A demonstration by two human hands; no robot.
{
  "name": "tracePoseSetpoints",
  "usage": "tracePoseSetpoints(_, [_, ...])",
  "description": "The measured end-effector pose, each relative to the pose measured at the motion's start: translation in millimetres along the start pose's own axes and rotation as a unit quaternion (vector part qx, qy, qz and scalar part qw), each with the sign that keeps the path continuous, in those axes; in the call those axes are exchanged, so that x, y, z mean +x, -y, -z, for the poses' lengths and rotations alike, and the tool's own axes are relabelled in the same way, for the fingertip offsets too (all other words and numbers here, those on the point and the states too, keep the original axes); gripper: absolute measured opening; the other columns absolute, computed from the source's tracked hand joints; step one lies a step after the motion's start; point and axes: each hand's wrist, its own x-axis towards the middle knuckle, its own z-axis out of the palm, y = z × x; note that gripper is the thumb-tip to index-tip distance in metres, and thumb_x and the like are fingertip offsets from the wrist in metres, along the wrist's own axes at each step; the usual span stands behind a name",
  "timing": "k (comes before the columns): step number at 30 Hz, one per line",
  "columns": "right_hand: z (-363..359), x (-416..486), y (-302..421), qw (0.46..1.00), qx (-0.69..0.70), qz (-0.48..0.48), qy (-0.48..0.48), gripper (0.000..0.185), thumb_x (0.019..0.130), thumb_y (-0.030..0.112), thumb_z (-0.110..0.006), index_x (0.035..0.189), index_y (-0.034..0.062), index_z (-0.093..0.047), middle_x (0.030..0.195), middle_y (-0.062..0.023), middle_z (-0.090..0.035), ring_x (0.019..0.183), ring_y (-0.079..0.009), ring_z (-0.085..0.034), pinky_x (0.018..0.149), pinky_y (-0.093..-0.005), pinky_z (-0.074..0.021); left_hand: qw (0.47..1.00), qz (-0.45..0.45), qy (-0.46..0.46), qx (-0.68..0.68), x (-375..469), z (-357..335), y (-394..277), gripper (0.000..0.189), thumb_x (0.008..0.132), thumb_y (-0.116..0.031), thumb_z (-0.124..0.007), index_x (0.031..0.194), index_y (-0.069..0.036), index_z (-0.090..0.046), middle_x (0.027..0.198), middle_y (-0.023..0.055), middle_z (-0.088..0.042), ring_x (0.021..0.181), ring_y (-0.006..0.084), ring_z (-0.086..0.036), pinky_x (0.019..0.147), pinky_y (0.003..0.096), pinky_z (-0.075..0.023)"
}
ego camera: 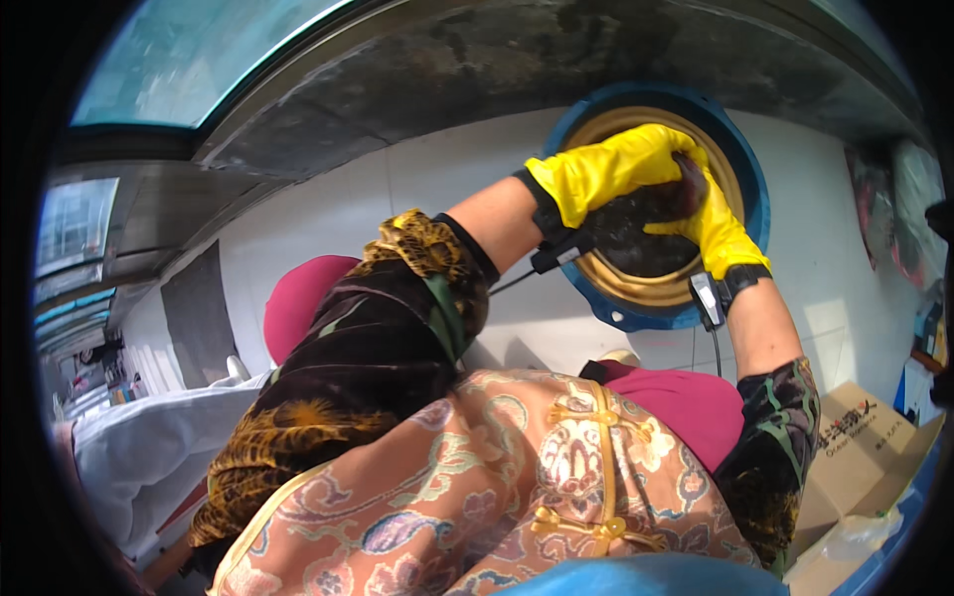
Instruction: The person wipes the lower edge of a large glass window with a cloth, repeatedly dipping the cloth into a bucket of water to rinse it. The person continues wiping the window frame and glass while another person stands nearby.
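Note:
Both of my hands wear yellow rubber gloves over a round basin. Fingers of my left hand (641,160) curl over the top of a dark reddish-brown, wet-looking item (690,186), whose kind I cannot tell. From the right side my right hand (708,220) grips the same item, with one gloved finger or thumb stretched out to the left. Below them, a tan inner basin (734,164) holds dark liquid (641,242) and sits inside a larger blue plastic basin (756,194). The gloved fingers partly hide the item.
Beyond the basin runs a dark stone-like ledge (462,67). Pale floor tiles (343,186) surround the basin. An open cardboard box (842,454) bearing writing is at lower right, plastic bags (913,208) at far right. Another person's white garment (149,462) shows at lower left.

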Motion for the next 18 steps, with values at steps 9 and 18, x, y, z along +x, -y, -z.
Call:
tracePoseSetpoints(9, [21, 25, 0, 0.988, 0.150, -0.010, -0.021, 0.072, 0.095, 0.068, -0.040, 0.138, 0.0111, -0.051, 0.134, -0.0123, -0.057, 0.120, -0.0273, -0.059, 0.106, -0.0392, -0.0447, 0.960, -0.148, -0.041, 0.236, -54, -8, -24, 0.047, 0.090, -0.039, -0.065, 0.123, -0.006, -0.063, 0.123, 0.0202, -0.060, 0.115, 0.0355, -0.058, 0.099, 0.0508, -0.0435])
tracePoseSetpoints(18, [19, 28, -22, 0.986, 0.119, -0.083, -0.083, 0.063, 0.100, 0.055, -0.040, 0.148, 0.0148, -0.042, 0.146, -0.0135, -0.046, 0.132, -0.0277, -0.048, 0.113, -0.0381, -0.0346, 0.956, -0.143, -0.038, 0.252, -56, -25, -10, 0.027, 0.091, -0.023, -0.063, 0.115, -0.011, -0.066, 0.108, 0.0124, -0.070, 0.098, 0.0326, -0.068, 0.090, 0.0411, -0.0506])
